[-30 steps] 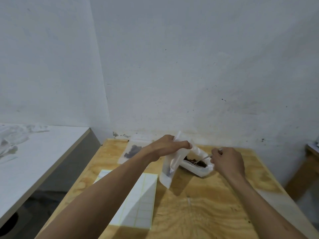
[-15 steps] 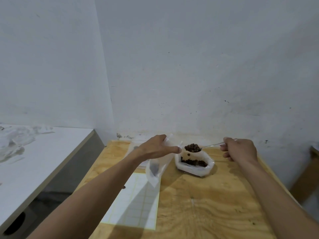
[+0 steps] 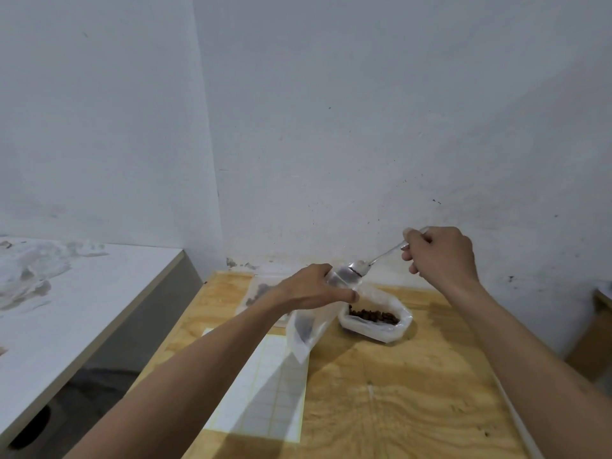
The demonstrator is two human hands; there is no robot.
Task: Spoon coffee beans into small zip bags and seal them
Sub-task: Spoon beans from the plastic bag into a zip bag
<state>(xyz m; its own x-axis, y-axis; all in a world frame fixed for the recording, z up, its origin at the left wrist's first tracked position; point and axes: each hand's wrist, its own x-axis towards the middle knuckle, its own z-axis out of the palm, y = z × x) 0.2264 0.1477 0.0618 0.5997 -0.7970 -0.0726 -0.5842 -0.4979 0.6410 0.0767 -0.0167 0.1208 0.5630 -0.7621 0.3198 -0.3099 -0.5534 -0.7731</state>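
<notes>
R hand (image 3: 440,255) tips metal spoon (image 3: 359,267) into clear zip bag (image 3: 309,323) — L hand (image 3: 313,288) pinches rim.

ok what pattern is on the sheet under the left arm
A pale grid of thin lines on the white sheet, seen in the head view.

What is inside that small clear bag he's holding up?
A dark clump of coffee beans shows through the small clear zip bag; the left hand covers its upper part.
</notes>
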